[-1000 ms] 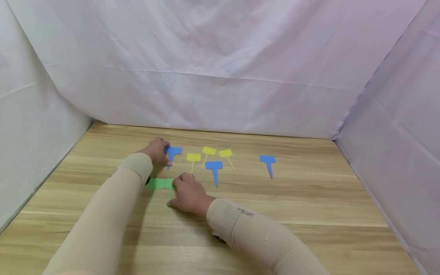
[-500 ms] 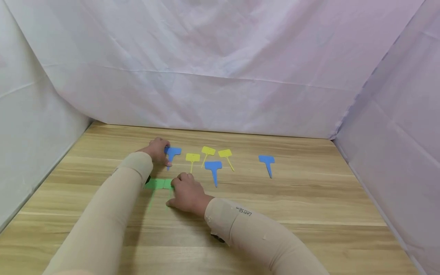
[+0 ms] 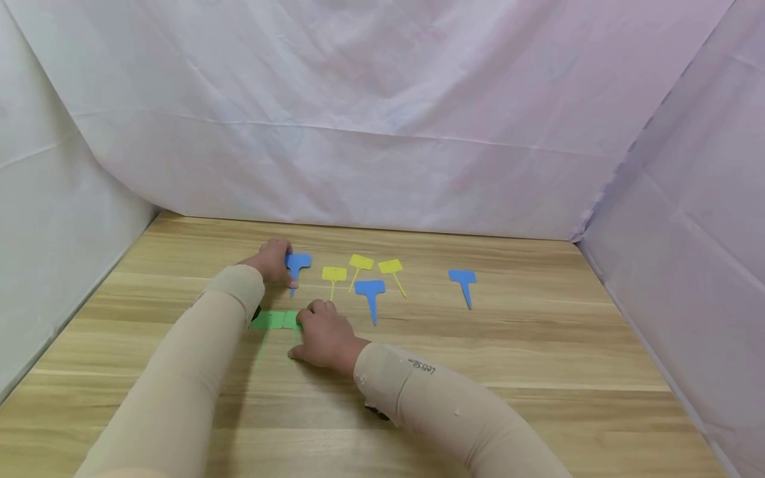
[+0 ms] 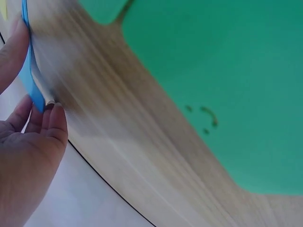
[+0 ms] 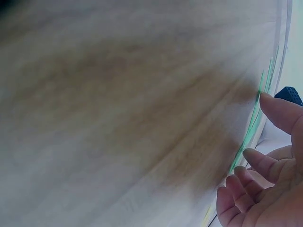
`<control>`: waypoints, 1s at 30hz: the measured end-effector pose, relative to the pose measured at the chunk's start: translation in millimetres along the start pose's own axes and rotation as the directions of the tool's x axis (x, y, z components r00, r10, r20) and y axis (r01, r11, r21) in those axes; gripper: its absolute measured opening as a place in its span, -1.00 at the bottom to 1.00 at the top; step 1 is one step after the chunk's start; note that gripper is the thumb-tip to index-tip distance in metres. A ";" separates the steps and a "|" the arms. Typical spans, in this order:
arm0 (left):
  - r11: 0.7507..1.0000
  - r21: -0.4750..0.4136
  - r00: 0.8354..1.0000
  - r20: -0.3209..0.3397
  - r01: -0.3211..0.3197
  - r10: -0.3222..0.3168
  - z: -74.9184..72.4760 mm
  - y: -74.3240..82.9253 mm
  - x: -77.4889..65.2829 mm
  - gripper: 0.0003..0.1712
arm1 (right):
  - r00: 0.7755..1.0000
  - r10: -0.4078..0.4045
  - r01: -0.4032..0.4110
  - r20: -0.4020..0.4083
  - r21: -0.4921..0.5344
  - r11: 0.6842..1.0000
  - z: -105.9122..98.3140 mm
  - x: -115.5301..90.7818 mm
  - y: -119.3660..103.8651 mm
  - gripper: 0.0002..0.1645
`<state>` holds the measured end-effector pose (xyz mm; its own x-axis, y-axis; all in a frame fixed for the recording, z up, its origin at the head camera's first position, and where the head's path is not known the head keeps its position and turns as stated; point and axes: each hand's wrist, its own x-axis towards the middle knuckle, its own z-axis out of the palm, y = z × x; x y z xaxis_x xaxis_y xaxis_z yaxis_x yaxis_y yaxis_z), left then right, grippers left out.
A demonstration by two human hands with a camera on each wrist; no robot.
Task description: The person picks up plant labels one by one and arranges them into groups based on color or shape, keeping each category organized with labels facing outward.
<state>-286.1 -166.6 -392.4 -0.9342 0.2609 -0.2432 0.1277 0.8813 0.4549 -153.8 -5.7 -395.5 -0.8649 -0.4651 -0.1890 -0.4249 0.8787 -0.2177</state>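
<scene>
Near the table's left back, my left hand (image 3: 271, 261) holds a blue T-shaped plant label (image 3: 302, 260) between thumb and fingers. The left wrist view shows this blue label (image 4: 32, 85) edge-on in that grip. Lower down, my right hand (image 3: 327, 337) holds a green plant label (image 3: 289, 320) with fingertips at its head and thumb by its thin stem. Another green plant label (image 3: 269, 320) lies against it on the left, partly behind the left sleeve. In the right wrist view, the fingers of the right hand (image 5: 270, 175) bend over the green label (image 5: 248, 134).
Three yellow plant labels (image 3: 334, 273) lie flat right of the left hand. A blue plant label (image 3: 370, 287) lies just in front of them, and another blue plant label (image 3: 463, 275) farther right. White cloth (image 3: 382, 146) walls the wooden table (image 3: 538, 345) at back and sides.
My left hand has shifted the blue plant label slightly left. The right hand stays at the green label with almost no movement. The head view has drifted a little.
</scene>
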 end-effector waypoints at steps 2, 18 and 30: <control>1.000 -0.029 1.000 -0.010 -0.011 0.011 0.1 -0.5 -0.3 -0.18 | 1.000 0.001 -0.001 0.000 0.001 1.000 0.1 0.6 0.2 -0.34; 0.987 -0.155 0.996 -0.090 -0.041 0.027 5.5 0.6 1.2 -0.14 | 1.000 0.022 -0.022 0.007 -0.011 1.000 1.1 5.4 -0.3 -0.36; 0.977 -0.206 0.995 -0.098 -0.046 0.026 7.5 4.6 1.1 -0.12 | 1.000 0.021 -0.021 0.000 -0.022 1.000 3.7 8.8 0.0 -0.37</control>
<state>-284.1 -159.3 -397.0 -0.9588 0.2440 -0.1456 0.0994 0.7681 0.6326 -160.4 -10.2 -400.6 -0.8736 -0.4465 -0.1937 -0.4124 0.8904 -0.1925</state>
